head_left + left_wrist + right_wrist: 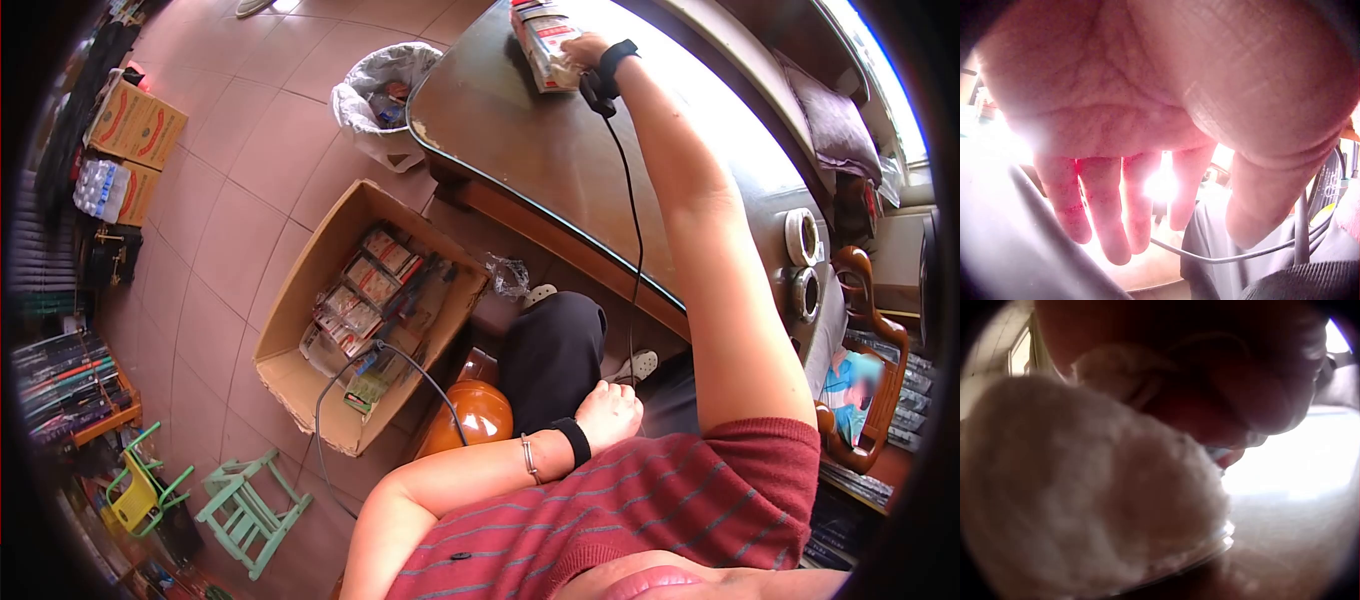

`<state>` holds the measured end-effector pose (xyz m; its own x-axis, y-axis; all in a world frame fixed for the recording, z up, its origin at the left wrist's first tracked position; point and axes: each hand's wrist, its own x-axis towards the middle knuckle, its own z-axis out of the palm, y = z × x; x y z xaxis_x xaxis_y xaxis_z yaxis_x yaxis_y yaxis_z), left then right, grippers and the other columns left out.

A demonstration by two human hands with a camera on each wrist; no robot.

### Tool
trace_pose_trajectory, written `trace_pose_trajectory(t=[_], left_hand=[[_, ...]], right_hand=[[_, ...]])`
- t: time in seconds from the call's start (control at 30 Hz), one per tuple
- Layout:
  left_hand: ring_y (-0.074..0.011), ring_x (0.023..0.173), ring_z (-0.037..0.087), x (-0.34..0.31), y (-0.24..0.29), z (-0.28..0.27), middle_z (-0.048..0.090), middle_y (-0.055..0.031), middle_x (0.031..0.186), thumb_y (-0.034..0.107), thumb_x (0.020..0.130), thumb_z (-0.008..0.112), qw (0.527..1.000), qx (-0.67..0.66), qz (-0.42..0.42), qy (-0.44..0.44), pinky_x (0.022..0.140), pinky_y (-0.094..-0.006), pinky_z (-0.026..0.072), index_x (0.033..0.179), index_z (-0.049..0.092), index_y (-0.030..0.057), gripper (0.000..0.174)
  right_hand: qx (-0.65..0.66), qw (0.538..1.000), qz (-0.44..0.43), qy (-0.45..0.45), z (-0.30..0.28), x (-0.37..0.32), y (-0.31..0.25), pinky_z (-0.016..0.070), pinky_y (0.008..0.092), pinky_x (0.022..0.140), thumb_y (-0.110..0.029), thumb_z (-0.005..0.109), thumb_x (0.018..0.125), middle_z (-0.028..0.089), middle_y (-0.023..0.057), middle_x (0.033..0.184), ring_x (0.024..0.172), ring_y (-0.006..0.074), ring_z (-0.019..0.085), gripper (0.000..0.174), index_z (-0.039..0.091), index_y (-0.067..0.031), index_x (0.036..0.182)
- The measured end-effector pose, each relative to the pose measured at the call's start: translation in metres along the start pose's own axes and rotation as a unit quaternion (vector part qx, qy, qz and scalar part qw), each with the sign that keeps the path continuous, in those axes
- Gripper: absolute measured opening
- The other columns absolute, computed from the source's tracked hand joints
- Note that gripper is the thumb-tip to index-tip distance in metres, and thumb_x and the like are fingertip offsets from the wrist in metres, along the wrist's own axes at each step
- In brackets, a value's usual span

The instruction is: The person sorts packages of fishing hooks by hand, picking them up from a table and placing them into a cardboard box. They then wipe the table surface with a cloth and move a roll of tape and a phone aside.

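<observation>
At the far end of the dark table (520,150), my right hand (585,48) grips a packet (548,50) with red-and-white printing. Up close in the right wrist view, a blurred whitish lump (1085,487) fills the foreground, and curled fingers (1254,400) press in behind it. My left hand (610,413) rests near my lap, holding nothing. Its fingers (1100,206) hang loose and slightly apart in the left wrist view.
A cardboard box (290,330) with several similar packets stands on the floor, left of my knees. Beyond it is a lined waste bin (350,105). Tape rolls (802,237) lie on the table's right side. A black cable (637,220) hangs from my right wrist. Green stool (250,510) stands lower left.
</observation>
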<state>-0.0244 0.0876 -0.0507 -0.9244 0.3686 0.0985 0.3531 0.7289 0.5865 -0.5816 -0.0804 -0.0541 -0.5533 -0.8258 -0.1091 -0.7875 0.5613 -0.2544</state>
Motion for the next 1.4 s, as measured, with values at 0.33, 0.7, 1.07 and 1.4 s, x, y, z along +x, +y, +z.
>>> trace_pose_trajectory(t=[0.33, 0.7, 1.07, 1.4], left_hand=[[-0.0250, 0.078, 0.060, 0.003, 0.006, 0.014, 0.061, -0.0110, 0.083, 0.024, 0.083, 0.056, 0.999, -0.021, -0.033, 0.015, 0.070, -0.0398, 0.0451, 0.082, 0.068, 0.0065, 0.022], [-0.0260, 0.082, 0.064, 0.011, 0.010, 0.010, 0.067, -0.0127, 0.086, 0.024, 0.086, 0.054, 0.996, -0.025, -0.054, -0.060, 0.071, -0.0406, 0.0443, 0.082, 0.072, 0.0063, 0.025], [-0.0251, 0.085, 0.065, 0.011, 0.011, -0.011, 0.068, -0.0112, 0.091, 0.022, 0.087, 0.056, 0.986, -0.038, -0.021, -0.159, 0.071, -0.0403, 0.0455, 0.094, 0.075, 0.0067, 0.026], [-0.0283, 0.092, 0.066, 0.010, 0.010, -0.020, 0.070, -0.0145, 0.100, 0.022, 0.089, 0.054, 0.981, -0.055, 0.011, -0.188, 0.076, -0.0457, 0.0479, 0.104, 0.074, 0.0045, 0.031]], right_hand=[[0.033, 0.996, 0.086, 0.010, 0.015, -0.017, 0.035, 0.0575, 0.0382, 0.075, -0.036, 0.067, 0.085, 0.073, 0.0121, 0.094, 0.077, 0.0265, 0.070, 0.034, 0.068, -0.0066, 0.101], [0.370, 0.916, 0.153, 0.003, 0.024, -0.080, -0.001, 0.0573, 0.0359, 0.074, -0.031, 0.071, 0.084, 0.072, 0.0112, 0.097, 0.079, 0.0237, 0.069, 0.037, 0.063, -0.0058, 0.111], [0.505, 0.858, 0.090, -0.001, 0.012, -0.111, -0.077, 0.0571, 0.0336, 0.074, -0.026, 0.075, 0.084, 0.070, 0.0103, 0.101, 0.082, 0.0209, 0.068, 0.045, 0.058, -0.0050, 0.120], [0.511, 0.858, 0.015, -0.057, 0.005, -0.115, -0.156, 0.0569, 0.0315, 0.074, -0.021, 0.078, 0.083, 0.068, 0.0095, 0.104, 0.084, 0.0184, 0.067, 0.054, 0.053, -0.0042, 0.128]])
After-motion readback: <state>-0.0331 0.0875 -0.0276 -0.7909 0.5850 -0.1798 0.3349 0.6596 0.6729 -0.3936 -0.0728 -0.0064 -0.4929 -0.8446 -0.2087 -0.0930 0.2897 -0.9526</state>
